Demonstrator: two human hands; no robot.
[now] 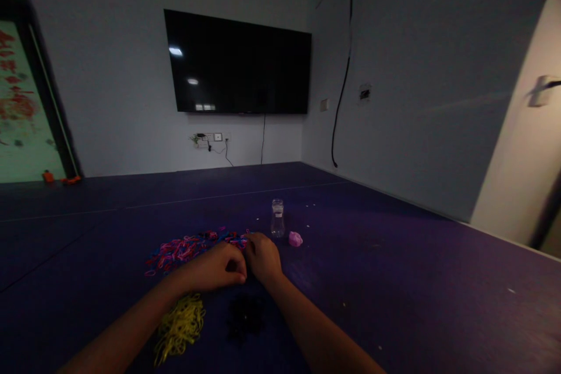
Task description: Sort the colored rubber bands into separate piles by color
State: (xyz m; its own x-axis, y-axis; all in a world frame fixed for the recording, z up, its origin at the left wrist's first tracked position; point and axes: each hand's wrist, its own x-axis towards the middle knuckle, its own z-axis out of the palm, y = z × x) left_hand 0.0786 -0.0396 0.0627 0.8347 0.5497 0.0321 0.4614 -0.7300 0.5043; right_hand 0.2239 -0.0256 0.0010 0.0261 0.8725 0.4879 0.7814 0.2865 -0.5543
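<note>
A loose pile of pink, red and blue rubber bands point(184, 248) spreads across the purple surface. My left hand point(223, 267) is at the near side of this pile, its fingers curled in; anything they hold is too small to make out. Beside it, my right hand point(263, 257) bends its closed fingers down at the pile's right end, where the fingertips are partly hidden. Yellow rubber bands point(182, 324) lie in a heap by my left forearm. A heap of black bands point(245, 317) sits between my forearms.
A clear bottle point(277, 219) stands upright, uncapped, beyond my right hand. To its right lies a small pink object point(295, 239). Small pale scraps dot the purple surface point(394, 280). A television point(241, 67) hangs on the far wall, and a black cable point(344, 85) dangles at the right.
</note>
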